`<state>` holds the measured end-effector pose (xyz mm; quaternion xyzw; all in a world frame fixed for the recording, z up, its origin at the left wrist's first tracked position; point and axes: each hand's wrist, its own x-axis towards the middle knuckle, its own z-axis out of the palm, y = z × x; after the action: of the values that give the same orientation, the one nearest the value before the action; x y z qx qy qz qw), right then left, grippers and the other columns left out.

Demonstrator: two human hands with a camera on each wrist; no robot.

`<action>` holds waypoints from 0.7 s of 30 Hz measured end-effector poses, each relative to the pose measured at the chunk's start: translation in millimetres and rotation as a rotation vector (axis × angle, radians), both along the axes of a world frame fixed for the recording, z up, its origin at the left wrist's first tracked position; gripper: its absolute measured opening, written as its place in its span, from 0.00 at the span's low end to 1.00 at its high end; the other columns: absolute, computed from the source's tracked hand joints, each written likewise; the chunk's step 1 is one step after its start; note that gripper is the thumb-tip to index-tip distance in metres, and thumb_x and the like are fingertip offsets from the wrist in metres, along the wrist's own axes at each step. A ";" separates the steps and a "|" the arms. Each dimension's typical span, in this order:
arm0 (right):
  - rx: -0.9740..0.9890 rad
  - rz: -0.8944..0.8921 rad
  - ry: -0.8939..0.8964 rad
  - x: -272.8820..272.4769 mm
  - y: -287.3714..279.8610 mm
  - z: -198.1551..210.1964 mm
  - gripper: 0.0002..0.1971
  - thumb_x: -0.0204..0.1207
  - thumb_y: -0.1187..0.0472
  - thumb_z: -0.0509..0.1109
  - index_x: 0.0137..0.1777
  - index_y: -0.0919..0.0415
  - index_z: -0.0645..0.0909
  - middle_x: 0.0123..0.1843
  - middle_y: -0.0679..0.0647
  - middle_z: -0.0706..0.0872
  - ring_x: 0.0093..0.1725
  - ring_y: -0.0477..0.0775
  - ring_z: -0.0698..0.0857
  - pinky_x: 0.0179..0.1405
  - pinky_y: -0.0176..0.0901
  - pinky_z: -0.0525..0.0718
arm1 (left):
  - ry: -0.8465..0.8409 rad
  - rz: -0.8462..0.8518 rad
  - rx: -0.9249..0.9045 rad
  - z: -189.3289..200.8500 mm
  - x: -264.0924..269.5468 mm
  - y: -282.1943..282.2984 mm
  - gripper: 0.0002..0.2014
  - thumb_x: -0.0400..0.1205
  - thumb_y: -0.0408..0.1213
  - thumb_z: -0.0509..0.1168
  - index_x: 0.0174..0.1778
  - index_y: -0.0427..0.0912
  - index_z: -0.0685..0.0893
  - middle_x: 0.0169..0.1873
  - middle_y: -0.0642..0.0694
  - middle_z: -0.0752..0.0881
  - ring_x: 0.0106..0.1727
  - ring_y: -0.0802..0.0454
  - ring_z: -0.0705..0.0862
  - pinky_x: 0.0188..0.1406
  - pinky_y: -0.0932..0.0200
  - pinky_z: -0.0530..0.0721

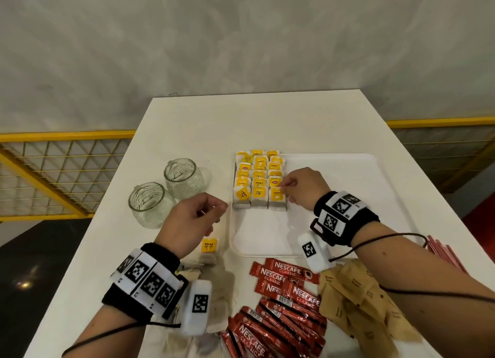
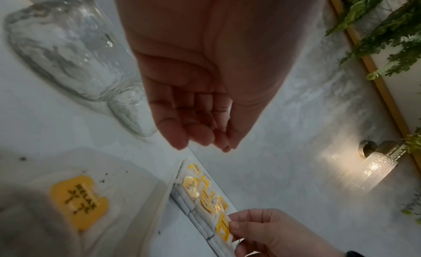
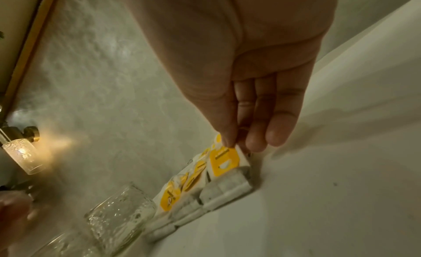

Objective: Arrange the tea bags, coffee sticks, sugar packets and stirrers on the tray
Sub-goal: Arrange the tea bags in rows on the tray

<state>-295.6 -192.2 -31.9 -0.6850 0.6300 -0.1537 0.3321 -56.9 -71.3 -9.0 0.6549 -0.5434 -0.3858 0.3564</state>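
Loose tea bags (image 1: pixel 207 261): we see them on the counter (image 1: pixel 187 122), just beneath our left hand (image 1: pixel 191 221), whose fingers hang loosely curled, empty.
Right hand (image 1: pixel 301 187): fingers pinch the nearest right-column tea bag (image 1: pixel 277 197) on the tray (image 1: pixel 334 170).

Tea bags (image 1: pixel 258 179) fill the tray's (image 1: pixel 348 197) left; jars (image 1: pixel 168 191) apparently beside it.

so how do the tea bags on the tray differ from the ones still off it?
The tea bags on the tray sit in three neat overlapping rows at its left end, yellow tags up; the loose tea bags lie in a jumbled pile on the table near the left wrist. The right hand pinches one on the tray; the loose ones are untouched. Both have yellow tags.
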 end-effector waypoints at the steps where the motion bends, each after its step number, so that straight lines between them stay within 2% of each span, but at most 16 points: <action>1: -0.012 -0.010 0.003 -2.1 -0.3 0.7 0.03 0.73 0.60 0.75 0.45 0.55 0.87 0.34 0.47 0.84 0.42 0.52 0.85 0.54 0.50 0.85 | -0.003 0.001 0.001 3.7 0.2 0.4 0.04 0.81 0.40 0.69 0.42 0.49 0.88 0.32 0.48 0.87 0.28 0.55 0.82 0.35 0.56 0.83; 3: -0.081 -0.025 0.035 -6.9 2.3 5.7 0.11 0.72 0.57 0.76 0.53 0.56 0.86 0.45 0.49 0.86 0.48 0.52 0.84 0.53 0.44 0.81 | -0.033 -0.015 -0.001 11.8 2.1 1.0 0.03 0.81 0.39 0.69 0.44 0.47 0.88 0.33 0.47 0.87 0.28 0.56 0.83 0.37 0.54 0.84; 5: -0.164 0.027 0.055 -1.0 16.3 13.8 0.14 0.72 0.54 0.77 0.57 0.55 0.84 0.52 0.52 0.85 0.49 0.52 0.82 0.49 0.41 0.75 | -0.074 -0.022 0.001 18.9 10.7 8.7 0.03 0.81 0.37 0.69 0.46 0.44 0.87 0.35 0.45 0.87 0.29 0.57 0.84 0.36 0.56 0.84; 7: -0.210 0.082 0.003 7.6 37.4 23.8 0.14 0.72 0.54 0.77 0.56 0.56 0.84 0.52 0.51 0.84 0.46 0.49 0.80 0.47 0.39 0.72 | -0.141 -0.078 -0.006 22.1 18.8 15.5 0.03 0.80 0.36 0.70 0.47 0.43 0.87 0.36 0.45 0.87 0.29 0.58 0.83 0.33 0.64 0.81; 9: -0.182 0.163 -0.067 22.4 65.2 29.9 0.11 0.72 0.54 0.77 0.53 0.54 0.85 0.48 0.47 0.86 0.41 0.45 0.81 0.43 0.32 0.73 | -0.263 -0.163 0.019 19.0 28.1 29.5 0.04 0.78 0.38 0.72 0.47 0.46 0.87 0.36 0.51 0.85 0.33 0.57 0.83 0.33 0.71 0.77; 11: -0.112 0.272 -0.084 34.8 93.9 30.6 0.09 0.71 0.53 0.77 0.49 0.51 0.86 0.44 0.44 0.87 0.38 0.39 0.82 0.39 0.22 0.74 | -0.350 -0.263 0.063 11.3 33.8 45.7 0.05 0.77 0.40 0.74 0.48 0.49 0.87 0.36 0.56 0.84 0.36 0.57 0.83 0.37 0.69 0.78; 12: -0.073 0.332 -0.064 40.1 107.2 29.8 0.09 0.71 0.51 0.78 0.49 0.50 0.86 0.43 0.44 0.87 0.38 0.38 0.83 0.41 0.24 0.77 | -0.385 -0.307 0.077 7.7 35.7 52.6 0.06 0.76 0.40 0.74 0.48 0.50 0.87 0.38 0.57 0.84 0.38 0.57 0.83 0.39 0.66 0.80; 14: 0.025 0.449 -0.009 49.5 129.8 24.6 0.10 0.69 0.48 0.78 0.48 0.48 0.87 0.41 0.44 0.88 0.39 0.40 0.84 0.47 0.37 0.83 | -0.446 -0.365 0.077 3.3 39.5 65.3 0.08 0.76 0.43 0.75 0.50 0.50 0.87 0.42 0.56 0.83 0.41 0.58 0.84 0.42 0.63 0.80; 16: 0.119 0.555 0.037 57.3 146.2 20.4 0.13 0.66 0.44 0.80 0.47 0.46 0.86 0.39 0.44 0.88 0.39 0.41 0.85 0.48 0.46 0.85 | -0.478 -0.397 0.084 1.3 43.8 73.7 0.13 0.74 0.46 0.76 0.52 0.51 0.87 0.47 0.54 0.81 0.45 0.59 0.82 0.42 0.68 0.76; 18: 0.149 0.657 0.100 64.9 157.3 18.7 0.19 0.62 0.40 0.81 0.48 0.46 0.84 0.39 0.44 0.87 0.39 0.41 0.85 0.47 0.49 0.85 | -0.526 -0.437 0.103 -1.2 47.5 79.2 0.19 0.70 0.48 0.78 0.56 0.54 0.85 0.51 0.52 0.79 0.50 0.57 0.80 0.46 0.69 0.76; 21: 0.056 0.806 0.233 77.3 169.8 17.9 0.28 0.55 0.35 0.81 0.51 0.45 0.77 0.45 0.41 0.82 0.41 0.44 0.81 0.41 0.48 0.82 | -0.621 -0.471 0.171 -7.9 49.3 84.7 0.30 0.64 0.50 0.82 0.62 0.57 0.80 0.56 0.51 0.77 0.56 0.52 0.78 0.57 0.55 0.79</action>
<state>-218.3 -22.4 -14.0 -0.8802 0.3487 0.0840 0.3108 -7.6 13.4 -16.9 0.6251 -0.7265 -0.2844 0.0213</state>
